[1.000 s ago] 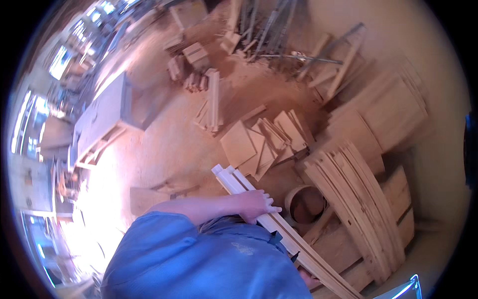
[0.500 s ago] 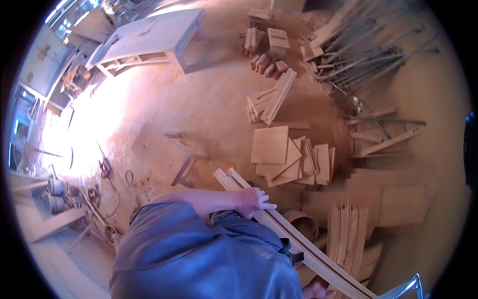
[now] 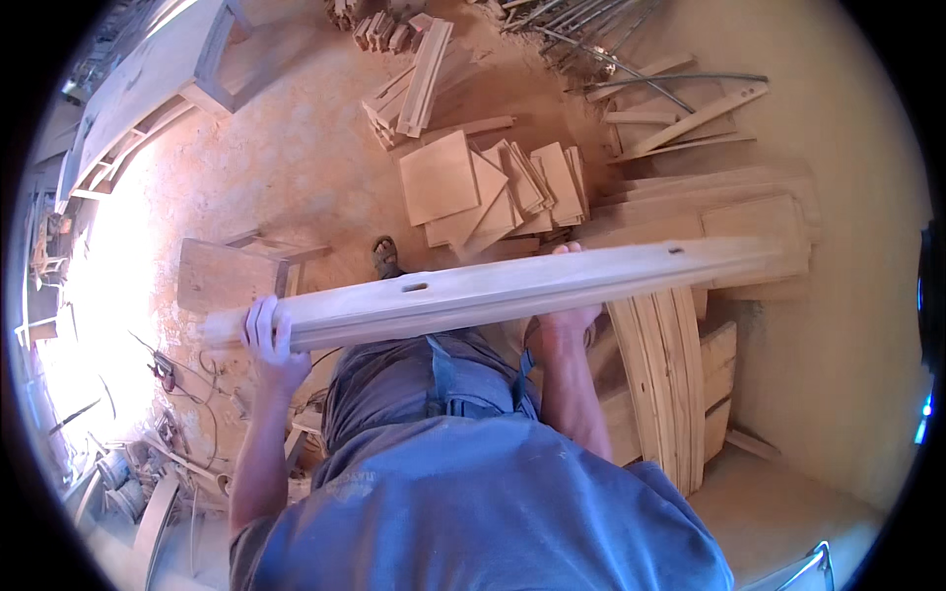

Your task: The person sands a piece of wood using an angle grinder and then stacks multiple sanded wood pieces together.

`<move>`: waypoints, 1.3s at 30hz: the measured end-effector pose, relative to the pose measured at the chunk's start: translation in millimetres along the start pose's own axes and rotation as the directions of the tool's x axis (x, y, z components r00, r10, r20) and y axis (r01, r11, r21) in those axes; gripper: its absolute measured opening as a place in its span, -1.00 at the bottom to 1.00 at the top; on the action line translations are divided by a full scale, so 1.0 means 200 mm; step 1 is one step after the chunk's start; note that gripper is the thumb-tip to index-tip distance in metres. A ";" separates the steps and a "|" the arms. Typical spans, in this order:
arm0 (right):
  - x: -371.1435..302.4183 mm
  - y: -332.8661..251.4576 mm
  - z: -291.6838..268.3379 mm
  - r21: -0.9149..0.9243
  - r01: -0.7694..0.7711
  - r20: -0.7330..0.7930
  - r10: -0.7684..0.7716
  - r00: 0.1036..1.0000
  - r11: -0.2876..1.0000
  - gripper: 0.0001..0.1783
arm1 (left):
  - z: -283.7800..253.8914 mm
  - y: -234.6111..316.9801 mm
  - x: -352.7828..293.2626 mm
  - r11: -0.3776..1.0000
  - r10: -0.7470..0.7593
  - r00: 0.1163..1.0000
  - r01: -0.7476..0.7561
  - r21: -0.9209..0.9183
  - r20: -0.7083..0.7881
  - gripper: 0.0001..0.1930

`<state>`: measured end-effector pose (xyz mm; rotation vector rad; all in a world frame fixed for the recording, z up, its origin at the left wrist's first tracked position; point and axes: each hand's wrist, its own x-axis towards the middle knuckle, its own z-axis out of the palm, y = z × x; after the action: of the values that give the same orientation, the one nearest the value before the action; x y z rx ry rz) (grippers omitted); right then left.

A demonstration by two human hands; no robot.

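Observation:
A long pale wooden rail (image 3: 512, 281) lies across in front of my body, its right end raised slightly and blurred. Two short slots are cut in its upper face, and lines run along its near edge. My left hand (image 3: 271, 340) is wrapped round the rail close to its left end. Right of the middle, my right hand (image 3: 570, 313) grips it from beneath, with fingertips showing over the far edge. Beyond the rail, thin square wooden panels (image 3: 439, 177) lie in a loose heap on the floor.
A small wooden stool (image 3: 227, 276) stands beyond my left hand. Long boards (image 3: 655, 384) are stacked by my right forearm, against more panels (image 3: 759, 236). At far left is a large wooden table (image 3: 148, 79). Metal bars (image 3: 572, 30) lie at the back. Cables (image 3: 202, 394) trail across the floor.
The rail has swung from a steep slant at my right side to nearly level across my front. Both hands now show on it, the left near its left end. The view has shifted too.

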<state>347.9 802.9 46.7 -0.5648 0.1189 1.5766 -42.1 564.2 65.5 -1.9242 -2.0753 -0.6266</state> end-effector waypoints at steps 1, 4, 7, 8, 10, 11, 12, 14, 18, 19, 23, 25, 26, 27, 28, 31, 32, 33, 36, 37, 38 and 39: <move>0.06 0.05 0.02 -0.024 -0.013 -0.064 0.012 0.998 1.000 -0.47 | 0.01 -0.04 -0.01 1.000 -0.003 1.000 0.003 0.025 -0.029 -0.53; 0.16 0.29 0.17 -0.059 -0.145 0.072 0.149 0.986 0.988 -0.50 | 0.01 -0.14 -0.09 0.986 -0.091 0.995 0.096 0.134 -0.048 -0.53; 0.35 0.57 0.27 -0.241 -0.110 -0.006 0.112 0.994 0.964 -0.50 | 0.02 -0.26 -0.08 0.971 -0.186 0.982 0.191 0.144 -0.042 -0.57; 0.38 0.69 0.32 -0.401 -0.082 -0.090 0.050 0.995 0.912 -0.50 | 0.02 -0.31 -0.13 0.966 -0.224 0.975 0.222 0.135 0.002 -0.57; 0.46 0.87 0.37 -0.466 -0.158 -0.091 0.130 0.987 0.870 -0.51 | 0.06 -0.47 -0.18 0.942 -0.308 0.950 0.297 0.158 0.047 -0.58; 0.55 0.86 0.32 -0.385 -0.224 -0.038 0.227 0.973 0.895 -0.49 | 0.08 -0.55 -0.07 0.947 -0.316 0.946 0.310 0.090 0.075 -0.56; 0.69 0.91 0.25 -0.343 -0.245 -0.037 0.248 0.968 0.907 -0.48 | 0.07 -0.60 0.02 0.940 -0.341 0.933 0.339 0.041 0.116 -0.55; 0.80 1.15 0.30 -0.267 -0.323 -0.092 0.309 0.946 0.908 -0.44 | 0.04 -0.77 0.11 0.927 -0.373 0.907 0.371 0.046 0.194 -0.51; 0.80 1.55 0.59 -0.290 -0.422 -0.236 0.363 0.901 0.859 -0.41 | -0.06 -0.95 0.14 0.897 -0.437 0.854 0.437 0.065 0.283 -0.44; 0.82 1.63 0.60 -0.339 -0.415 -0.266 0.337 0.903 0.844 -0.41 | -0.09 -0.98 0.14 0.894 -0.442 0.846 0.443 0.070 0.297 -0.42; 0.88 2.05 0.77 -0.364 -0.517 -0.344 0.404 0.848 0.774 -0.38 | -0.21 -1.15 0.17 0.822 -0.567 0.761 0.551 0.146 0.315 -0.35; 0.88 2.21 0.87 -0.377 -0.571 -0.336 0.467 0.818 0.729 -0.37 | -0.25 -1.18 0.13 0.755 -0.654 0.690 0.624 0.202 0.310 -0.34; 0.91 2.28 0.89 -0.369 -0.593 -0.345 0.486 0.803 0.716 -0.36 | -0.29 -1.18 0.12 0.714 -0.698 0.646 0.664 0.222 0.311 -0.33; 0.94 2.35 0.92 -0.363 -0.610 -0.355 0.501 0.789 0.704 -0.35 | -0.32 -1.19 0.09 0.672 -0.736 0.601 0.702 0.236 0.310 -0.31; 0.96 2.42 0.95 -0.373 -0.637 -0.342 0.539 0.770 0.674 -0.35 | -0.29 -1.21 -0.03 0.665 -0.746 0.591 0.687 0.294 0.308 -0.25; 1.04 2.58 0.96 -0.455 -0.662 -0.291 0.603 0.743 0.596 -0.37 | -0.27 -1.18 -0.07 0.640 -0.763 0.564 0.728 0.245 0.315 -0.24; 1.06 2.62 0.99 -0.477 -0.660 -0.270 0.618 0.739 0.580 -0.37 | -0.26 -1.17 -0.04 0.647 -0.758 0.578 0.726 0.234 0.302 -0.28; 1.09 2.67 1.01 -0.498 -0.657 -0.249 0.632 0.734 0.566 -0.37 | -0.24 -1.17 -0.05 0.632 -0.769 0.567 0.742 0.222 0.293 -0.29; 1.21 2.81 1.01 -0.500 -0.673 -0.226 0.668 0.709 0.545 -0.35 | -0.18 -1.21 0.00 0.617 -0.780 0.563 0.763 0.191 0.272 -0.32; 1.24 2.87 1.03 -0.513 -0.673 -0.256 0.654 0.712 0.532 -0.34 | -0.17 -1.23 0.03 0.607 -0.787 0.550 0.772 0.190 0.280 -0.32; 1.25 2.92 1.07 -0.524 -0.672 -0.284 0.636 0.717 0.524 -0.33 | -0.16 -1.26 0.07 0.600 -0.790 0.540 0.777 0.189 0.289 -0.32; 1.28 2.97 1.10 -0.533 -0.670 -0.311 0.618 0.723 0.516 -0.32 | -0.14 -1.30 0.12 0.594 -0.793 0.531 0.782 0.188 0.299 -0.32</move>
<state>-279.1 1064.6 -24.6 -1.2132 -0.1664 2.3607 -304.7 561.1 63.4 -0.9895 -3.1851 -0.3824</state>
